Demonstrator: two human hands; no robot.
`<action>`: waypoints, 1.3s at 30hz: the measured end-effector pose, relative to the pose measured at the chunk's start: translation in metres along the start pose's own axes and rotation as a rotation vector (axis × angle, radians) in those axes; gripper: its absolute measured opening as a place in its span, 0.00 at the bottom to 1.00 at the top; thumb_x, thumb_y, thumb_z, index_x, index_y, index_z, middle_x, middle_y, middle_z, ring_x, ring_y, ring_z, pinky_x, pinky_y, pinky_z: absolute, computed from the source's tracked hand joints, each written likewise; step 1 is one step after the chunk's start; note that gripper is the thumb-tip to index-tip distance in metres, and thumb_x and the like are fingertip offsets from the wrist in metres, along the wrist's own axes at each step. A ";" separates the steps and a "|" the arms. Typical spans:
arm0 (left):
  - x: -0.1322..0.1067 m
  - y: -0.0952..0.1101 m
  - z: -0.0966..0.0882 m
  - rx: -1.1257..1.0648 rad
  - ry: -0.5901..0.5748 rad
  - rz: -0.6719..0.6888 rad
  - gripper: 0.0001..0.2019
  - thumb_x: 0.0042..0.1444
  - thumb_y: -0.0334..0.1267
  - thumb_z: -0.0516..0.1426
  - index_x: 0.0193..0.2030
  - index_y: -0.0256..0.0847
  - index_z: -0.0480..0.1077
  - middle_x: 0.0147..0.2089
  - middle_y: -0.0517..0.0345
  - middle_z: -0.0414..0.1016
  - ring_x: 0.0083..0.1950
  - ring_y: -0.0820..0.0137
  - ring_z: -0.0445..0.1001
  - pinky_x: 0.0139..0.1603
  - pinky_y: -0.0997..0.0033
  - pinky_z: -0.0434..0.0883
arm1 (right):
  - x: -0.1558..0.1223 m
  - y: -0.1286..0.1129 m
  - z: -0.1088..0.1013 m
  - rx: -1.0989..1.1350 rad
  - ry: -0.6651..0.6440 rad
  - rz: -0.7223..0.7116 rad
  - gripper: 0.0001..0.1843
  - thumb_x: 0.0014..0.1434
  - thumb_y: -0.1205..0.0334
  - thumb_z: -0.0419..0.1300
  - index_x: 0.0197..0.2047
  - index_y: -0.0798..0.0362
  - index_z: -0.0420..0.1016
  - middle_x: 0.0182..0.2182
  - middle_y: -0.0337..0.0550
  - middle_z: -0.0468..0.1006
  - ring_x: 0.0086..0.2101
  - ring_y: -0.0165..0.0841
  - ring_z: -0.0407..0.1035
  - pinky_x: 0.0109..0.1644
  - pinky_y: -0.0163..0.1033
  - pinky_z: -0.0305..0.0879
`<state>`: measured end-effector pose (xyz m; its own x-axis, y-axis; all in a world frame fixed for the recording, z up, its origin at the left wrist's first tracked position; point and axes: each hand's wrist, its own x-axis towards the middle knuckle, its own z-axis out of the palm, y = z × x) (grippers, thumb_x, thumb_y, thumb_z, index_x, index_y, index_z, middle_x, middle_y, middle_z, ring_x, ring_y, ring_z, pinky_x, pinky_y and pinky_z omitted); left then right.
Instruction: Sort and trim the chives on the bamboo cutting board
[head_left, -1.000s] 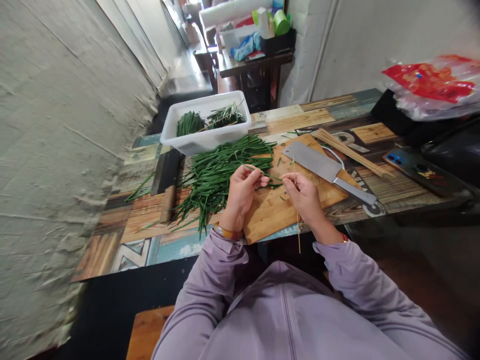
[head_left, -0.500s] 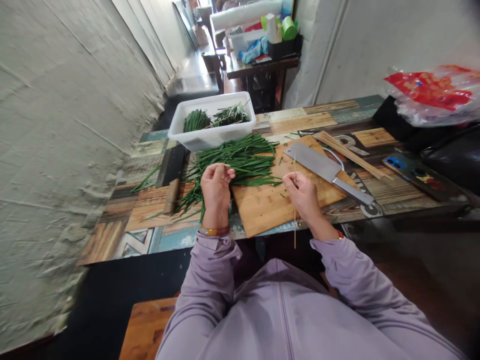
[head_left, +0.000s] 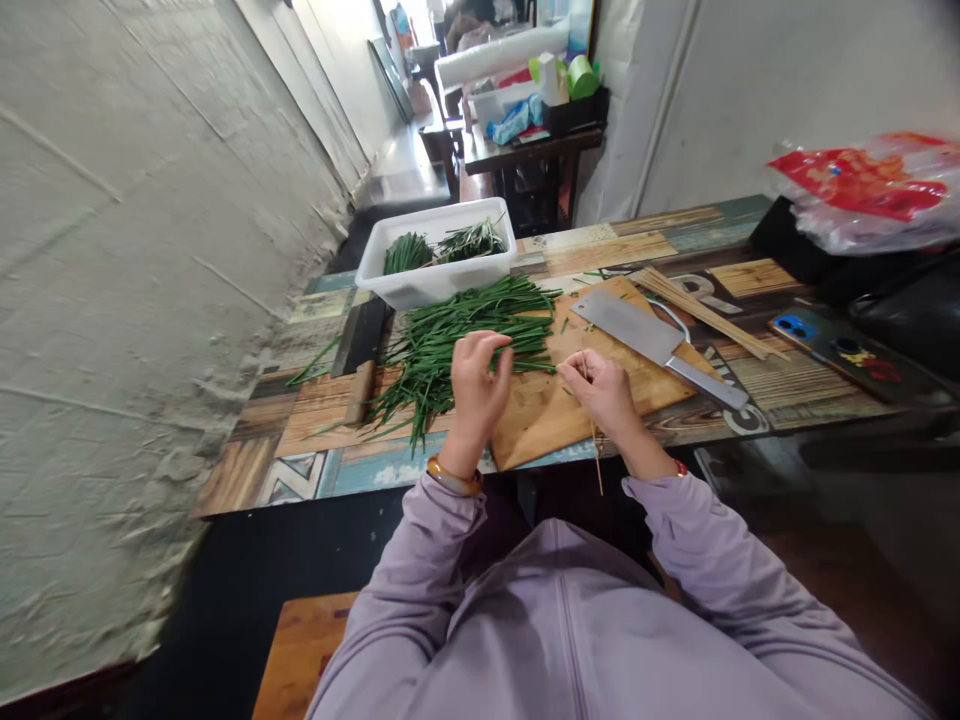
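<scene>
My right hand (head_left: 604,395) is closed on a thin wooden skewer (head_left: 598,470), whose lower end points down toward me past the table edge. A chive tip may sit at its fingertips; I cannot tell. My left hand (head_left: 480,385) is raised with thumb and fingers apart, nothing visible between them, near the heap of green chives (head_left: 442,350). The chives lie partly on the wooden cutting board (head_left: 525,425). A cleaver (head_left: 634,325) rests on the board's right side, its handle toward me. Behind the heap, a white plastic tub (head_left: 442,285) contains chive bundles.
More skewers (head_left: 705,312) lie right of the cleaver. A phone (head_left: 832,350) sits at the right, below a red and clear plastic bag (head_left: 870,190). Another knife with a dark blade and wooden handle (head_left: 361,392) lies left of the chives. A rough wall (head_left: 150,250) borders the left.
My left hand has moved right, toward my right hand, and its fingers have spread. The skewer in my right hand has tilted slightly. The view has shifted a little.
</scene>
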<state>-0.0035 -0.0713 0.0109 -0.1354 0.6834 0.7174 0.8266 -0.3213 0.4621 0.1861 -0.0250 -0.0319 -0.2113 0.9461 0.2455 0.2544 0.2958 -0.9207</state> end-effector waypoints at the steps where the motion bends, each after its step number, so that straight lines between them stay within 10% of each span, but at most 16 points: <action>1: -0.002 0.004 0.005 0.048 -0.116 0.054 0.06 0.64 0.36 0.57 0.44 0.42 0.75 0.46 0.53 0.78 0.50 0.64 0.73 0.52 0.63 0.68 | 0.000 0.000 0.000 0.003 0.000 -0.002 0.14 0.60 0.50 0.60 0.31 0.51 0.73 0.21 0.33 0.66 0.23 0.28 0.59 0.29 0.36 0.53; 6: -0.007 0.003 0.012 0.189 -0.490 0.137 0.10 0.68 0.38 0.54 0.43 0.43 0.78 0.39 0.54 0.80 0.41 0.66 0.75 0.46 0.64 0.67 | 0.000 -0.001 0.000 0.048 -0.010 -0.013 0.15 0.61 0.49 0.60 0.31 0.51 0.73 0.21 0.33 0.66 0.23 0.28 0.59 0.28 0.35 0.52; 17: 0.059 -0.052 -0.028 0.591 -0.290 -0.033 0.15 0.63 0.35 0.55 0.53 0.40 0.76 0.49 0.44 0.77 0.49 0.54 0.72 0.48 0.57 0.67 | -0.003 -0.003 0.000 0.107 0.028 -0.008 0.13 0.63 0.51 0.58 0.37 0.52 0.75 0.21 0.32 0.65 0.24 0.27 0.58 0.29 0.35 0.53; 26: 0.028 -0.025 0.012 0.393 -0.551 0.046 0.11 0.63 0.36 0.57 0.50 0.42 0.77 0.51 0.48 0.77 0.52 0.57 0.71 0.51 0.57 0.67 | -0.002 -0.009 -0.003 0.047 0.070 0.008 0.14 0.63 0.50 0.57 0.36 0.52 0.75 0.21 0.33 0.66 0.23 0.28 0.60 0.29 0.35 0.54; 39: 0.029 -0.017 0.011 0.532 -0.559 0.042 0.09 0.66 0.39 0.56 0.43 0.44 0.78 0.47 0.49 0.78 0.50 0.57 0.71 0.47 0.56 0.63 | -0.003 -0.011 -0.002 0.039 0.046 -0.018 0.14 0.63 0.51 0.57 0.36 0.52 0.75 0.21 0.33 0.69 0.23 0.28 0.61 0.29 0.34 0.55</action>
<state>-0.0159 -0.0391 0.0177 0.0806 0.9527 0.2930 0.9954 -0.0922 0.0259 0.1858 -0.0311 -0.0219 -0.1716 0.9461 0.2748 0.2143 0.3081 -0.9269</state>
